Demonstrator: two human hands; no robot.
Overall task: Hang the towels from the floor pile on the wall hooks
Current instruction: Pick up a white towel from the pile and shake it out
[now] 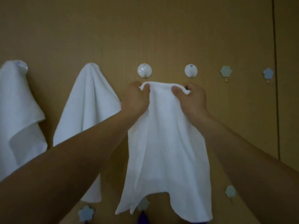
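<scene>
Both my left hand [135, 98] and right hand [194, 100] pinch the white cloth towel [163, 139] wide, mid-frame, to drape the round white hook [144, 70].

Leftmost towel [17, 110] cut by edge, lower flower hook [145, 204] half hidden

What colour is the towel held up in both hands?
Plain white, no pattern; the towel shows best in the head view.

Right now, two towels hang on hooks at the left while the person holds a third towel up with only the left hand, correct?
No. In the head view both the left hand and the right hand grip the third towel by its top edge. Two towels do hang at the left.
</scene>
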